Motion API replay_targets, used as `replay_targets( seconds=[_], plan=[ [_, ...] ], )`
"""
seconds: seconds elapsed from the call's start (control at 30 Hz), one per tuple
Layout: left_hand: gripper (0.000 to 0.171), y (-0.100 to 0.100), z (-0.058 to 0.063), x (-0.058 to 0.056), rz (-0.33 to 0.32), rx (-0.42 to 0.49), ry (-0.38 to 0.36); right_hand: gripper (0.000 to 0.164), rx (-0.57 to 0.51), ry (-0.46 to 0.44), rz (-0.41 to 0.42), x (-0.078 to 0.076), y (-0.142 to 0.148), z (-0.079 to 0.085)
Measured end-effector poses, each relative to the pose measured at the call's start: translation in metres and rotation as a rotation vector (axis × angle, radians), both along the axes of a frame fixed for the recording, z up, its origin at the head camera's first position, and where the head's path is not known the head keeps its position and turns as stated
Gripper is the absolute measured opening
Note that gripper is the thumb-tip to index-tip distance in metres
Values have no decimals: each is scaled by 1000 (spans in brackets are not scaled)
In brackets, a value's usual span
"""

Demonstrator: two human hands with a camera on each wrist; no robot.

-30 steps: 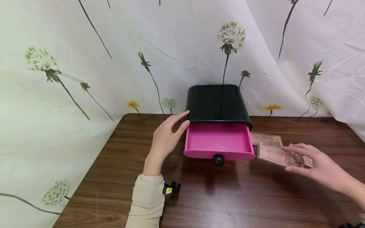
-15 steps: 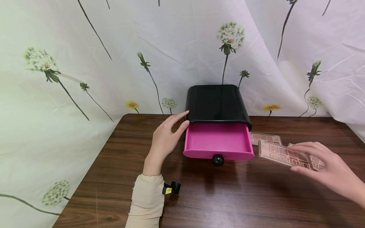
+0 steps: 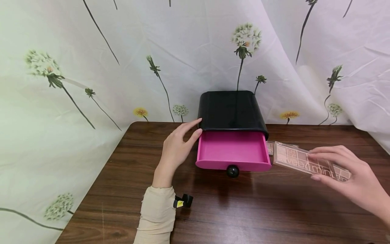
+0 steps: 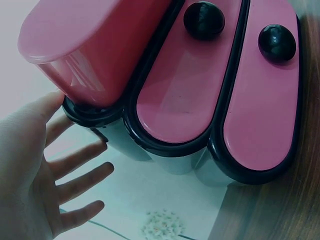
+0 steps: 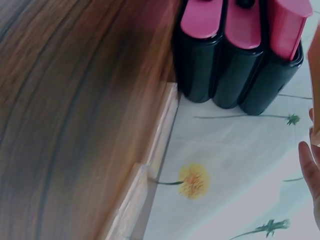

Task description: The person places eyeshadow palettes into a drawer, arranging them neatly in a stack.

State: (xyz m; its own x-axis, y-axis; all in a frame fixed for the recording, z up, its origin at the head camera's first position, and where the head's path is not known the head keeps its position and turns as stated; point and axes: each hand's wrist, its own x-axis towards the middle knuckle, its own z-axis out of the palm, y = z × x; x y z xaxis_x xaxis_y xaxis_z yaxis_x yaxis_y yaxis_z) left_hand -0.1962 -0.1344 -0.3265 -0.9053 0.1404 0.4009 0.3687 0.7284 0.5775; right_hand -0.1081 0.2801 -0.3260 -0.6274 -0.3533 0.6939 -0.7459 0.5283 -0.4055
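Palette [image 3: 300, 161] pinched by the right grip [image 3: 359, 177] mostly hides another palette [image 3: 270, 148] behind it, the left grip [image 3: 176, 149] unclenched.

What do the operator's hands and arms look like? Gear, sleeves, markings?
Left hand: no glove or ring visible; long beige sleeve, wrinkled, ending at the wrist. Small black device there, with a yellow label whose dark marking is unreadable. Right hand: no glove or ring visible; anything worn further up is cut off at the head view's edge.
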Motion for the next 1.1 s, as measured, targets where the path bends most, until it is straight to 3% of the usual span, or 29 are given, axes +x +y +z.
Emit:
replay_targets(
  seconds=[0.13,0.57,0.97,1.1],
  plan=[
    [43,0,1,0,-1,-5,0,48,-47,28,47,-2,-11,7],
    [44,0,0,0,0,-12,1,39,-79,59,75,2,-62,35],
    [43,0,-1,-1,3,-6,1,47,-50,2,138,-22,-77,17],
    [43,0,0,-1,5,-7,5,46,-45,5,158,-24,-88,21]
  ],
)
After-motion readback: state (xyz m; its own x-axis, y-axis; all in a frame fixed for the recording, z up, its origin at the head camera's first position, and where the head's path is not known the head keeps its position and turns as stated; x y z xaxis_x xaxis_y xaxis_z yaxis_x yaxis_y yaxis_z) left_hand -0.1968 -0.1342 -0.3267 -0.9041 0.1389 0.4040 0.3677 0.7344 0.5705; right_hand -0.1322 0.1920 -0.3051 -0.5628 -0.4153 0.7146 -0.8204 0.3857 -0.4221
